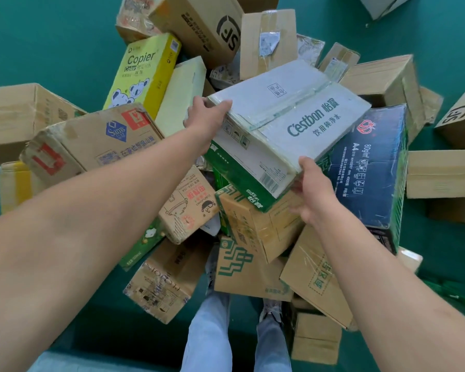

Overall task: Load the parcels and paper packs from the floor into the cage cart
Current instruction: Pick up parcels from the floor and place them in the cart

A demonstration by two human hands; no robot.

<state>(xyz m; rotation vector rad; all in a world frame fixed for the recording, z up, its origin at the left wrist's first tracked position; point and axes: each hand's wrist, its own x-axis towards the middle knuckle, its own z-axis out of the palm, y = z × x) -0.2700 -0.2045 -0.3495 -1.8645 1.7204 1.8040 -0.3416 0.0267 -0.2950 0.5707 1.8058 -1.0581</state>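
Holding a white and green water box [285, 130] by two far-apart corners, the person is standing over a big heap of parcels on the green floor [38, 44]. The left hand [204, 116] is gripping the box's far left corner, with the thumb lying on top and the other fingers hidden behind the edge. The right hand [310, 189] is gripping the near right corner, thumb on top and fingers curled underneath. So each grip is holding the water box, and the box is sitting between them. Its long side is running from the near left to the far right, tilted, with the near end lower. It is looking lifted, but it could be touching the brown box with green print [255, 224] just under it; that is hard to tell. A dark blue paper pack [371, 162] is lying just right of the water box, and a yellow copier paper box [145, 71] is lying to its far left. The right hand is nearer to the person. The cage cart is not showing, so the box probably needs carrying off to wherever it stands.
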